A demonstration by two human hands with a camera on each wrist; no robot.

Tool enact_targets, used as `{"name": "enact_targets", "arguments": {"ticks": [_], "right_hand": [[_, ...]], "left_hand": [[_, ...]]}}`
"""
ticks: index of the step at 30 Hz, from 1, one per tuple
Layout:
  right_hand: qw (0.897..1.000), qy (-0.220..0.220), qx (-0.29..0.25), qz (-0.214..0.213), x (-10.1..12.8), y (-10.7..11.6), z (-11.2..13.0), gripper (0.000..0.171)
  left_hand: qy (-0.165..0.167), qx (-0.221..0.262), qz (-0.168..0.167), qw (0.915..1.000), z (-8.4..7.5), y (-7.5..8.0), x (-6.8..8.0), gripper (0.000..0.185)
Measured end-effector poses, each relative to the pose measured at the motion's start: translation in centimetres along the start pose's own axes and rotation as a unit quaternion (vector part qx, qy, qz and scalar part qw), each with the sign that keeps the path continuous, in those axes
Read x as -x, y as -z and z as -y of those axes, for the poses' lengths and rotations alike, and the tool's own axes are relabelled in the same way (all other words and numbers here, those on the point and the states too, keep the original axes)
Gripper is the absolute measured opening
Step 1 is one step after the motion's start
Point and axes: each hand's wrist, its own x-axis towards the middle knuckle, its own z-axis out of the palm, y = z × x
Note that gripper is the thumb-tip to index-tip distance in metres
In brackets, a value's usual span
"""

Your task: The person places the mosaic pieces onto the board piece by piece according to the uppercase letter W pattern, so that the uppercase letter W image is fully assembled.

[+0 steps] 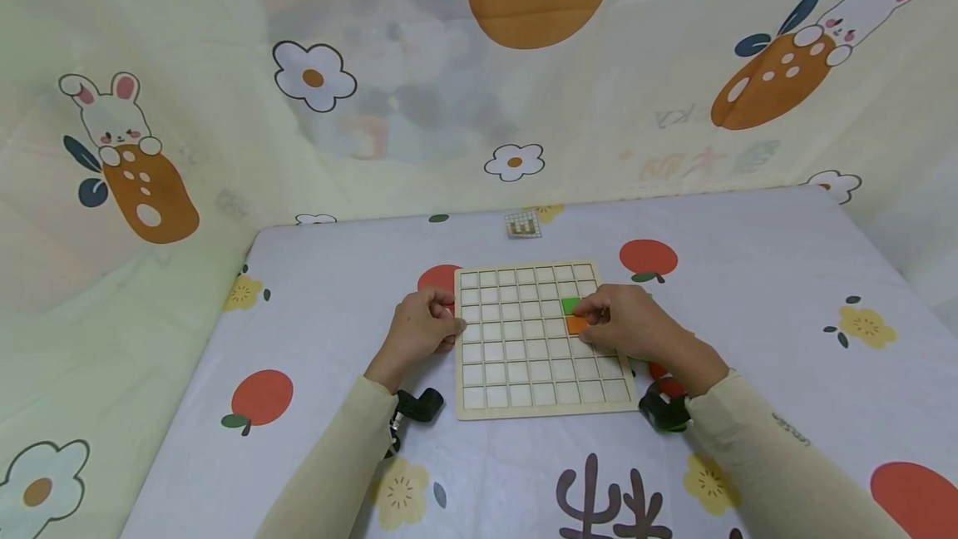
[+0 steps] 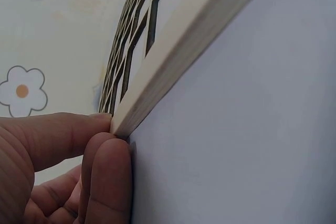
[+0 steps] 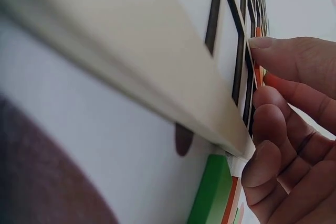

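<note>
A square wooden grid board (image 1: pixel 516 415) with white cells lies flat on the table. My left hand (image 1: pixel 423 324) holds its left edge, thumb on the rim and curled fingers against the side, as the left wrist view shows. Over the board's right part, my right hand (image 1: pixel 632 323) has its thumb and forefinger at an orange tile (image 1: pixel 575 324), seemingly pinching it at a cell. Directly behind that tile a green tile (image 1: pixel 571 305) sits in a cell. In the right wrist view the orange tile (image 3: pixel 258 72) is partly covered by the fingers.
Beside the board's right edge, a green block (image 3: pixel 211 190) and an orange-red block (image 3: pixel 231 200) lie on the cloth, hidden from the head view by my right hand. A small card with a grid pattern (image 1: pixel 523 224) lies at the back. A printed curtain (image 1: pixel 419 181) hangs behind.
</note>
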Motion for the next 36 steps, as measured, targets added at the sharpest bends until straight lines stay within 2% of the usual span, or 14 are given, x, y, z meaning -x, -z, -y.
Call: {"name": "enact_targets", "arguments": {"ticks": [5, 10, 14, 22, 32, 36], "right_hand": [[1.000, 0.005, 0.025, -0.008, 0.3, 0.4, 0.1, 0.036], [1.000, 0.002, 0.018, -0.022, 0.9, 1.6, -0.4, 0.048], [0.999, -0.015, 0.008, -0.039, 1.4, 2.6, -1.3, 0.050], [0.997, -0.047, 0.012, -0.063, 2.7, 4.1, -3.2, 0.050], [0.994, -0.086, 0.026, -0.058, 3.2, 4.7, -5.0, 0.046], [0.994, -0.088, 0.025, -0.060, 3.7, 4.9, -5.2, 0.044]], "left_hand": [[0.001, 0.005, 0.003, 1.0000, 0.0, 0.1, 0.0, 0.038], [0.004, 0.007, -0.002, 1.0000, -0.1, 0.1, 0.1, 0.039], [0.003, 0.005, -0.007, 1.0000, 0.0, 0.1, 0.1, 0.039], [0.005, 0.002, -0.006, 1.0000, 0.0, -0.1, 0.1, 0.039], [0.000, 0.003, -0.007, 1.0000, 0.0, -0.1, 0.3, 0.037], [0.002, 0.001, -0.007, 1.0000, -0.1, -0.2, 0.4, 0.037]]}}
